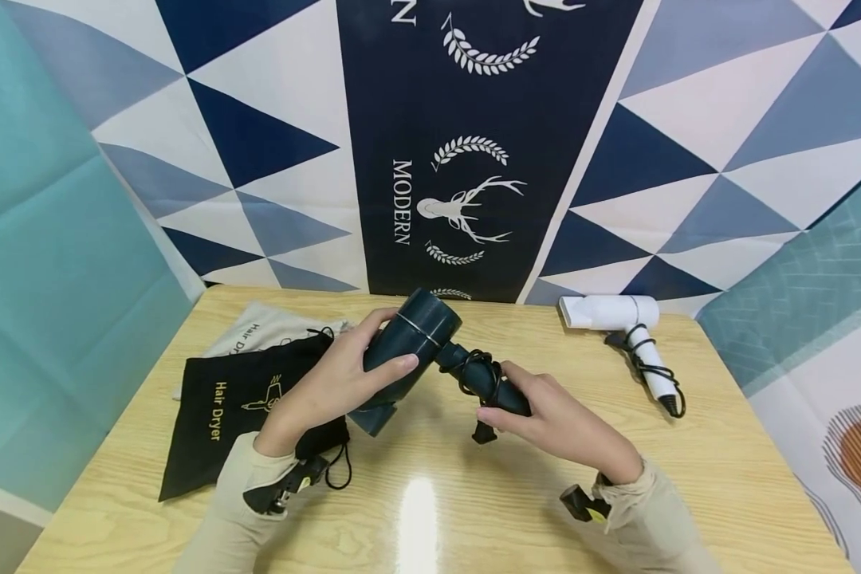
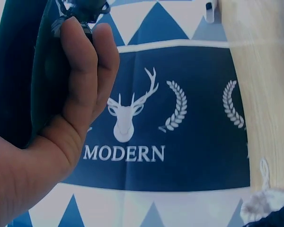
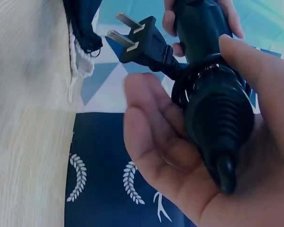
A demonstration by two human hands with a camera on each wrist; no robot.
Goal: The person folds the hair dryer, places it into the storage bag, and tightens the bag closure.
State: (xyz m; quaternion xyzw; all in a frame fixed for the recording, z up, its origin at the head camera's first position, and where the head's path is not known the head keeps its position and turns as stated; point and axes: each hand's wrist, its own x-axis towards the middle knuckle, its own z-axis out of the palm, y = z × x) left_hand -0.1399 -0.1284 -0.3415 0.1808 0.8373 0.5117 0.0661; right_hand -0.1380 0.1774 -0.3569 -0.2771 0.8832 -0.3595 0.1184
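Dark dryer [image 1: 430, 347] held two-handed above the desk [image 1: 516, 510]
The left hand [image 1: 330, 379] clamps its grip round the barrel [image 1: 419, 331], the right hand [image 1: 556, 414] the handle [image 1: 515, 399], likely for balance; the cord [image 1: 477, 356] is wound round it, probably for tidiness.

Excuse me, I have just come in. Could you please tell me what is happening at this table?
A person is holding a dark hair dryer above the table with both hands. The left hand grips its barrel and the right hand holds its handle, which has the cord wound round it. On the table's left, a black pouch partly covers a pale pouch. A white hair dryer lies at the back right.
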